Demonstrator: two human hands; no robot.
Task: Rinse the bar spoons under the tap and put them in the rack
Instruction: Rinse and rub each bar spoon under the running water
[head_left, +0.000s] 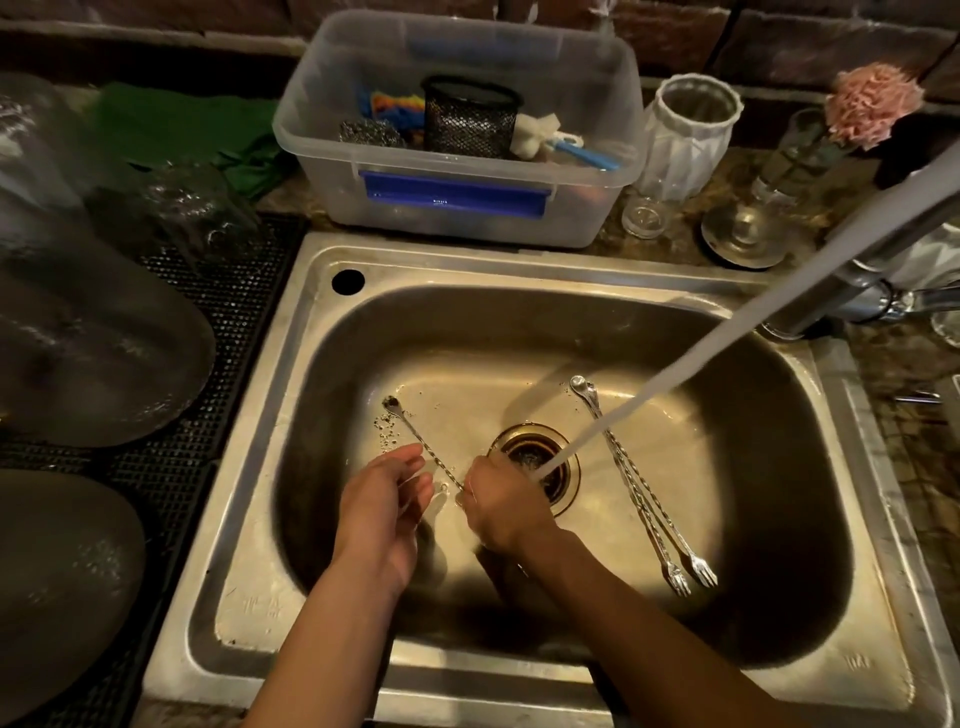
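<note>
Over the sink (810, 441), right hand (501, 506) grips 1 bar spoon (415, 441).

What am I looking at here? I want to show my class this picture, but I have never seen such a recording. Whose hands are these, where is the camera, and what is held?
There is no machine: a person wears one camera on the head, looking down at a stainless steel sink. The right hand grips a long twisted metal bar spoon; the open left hand touches its stem. Water from the chrome tap streams toward the round brass-coloured drain. Two more twisted bar spoons with fork ends lie on the sink floor, right of the drain. Behind the sink stands a clear plastic tub of cleaning tools.
</note>
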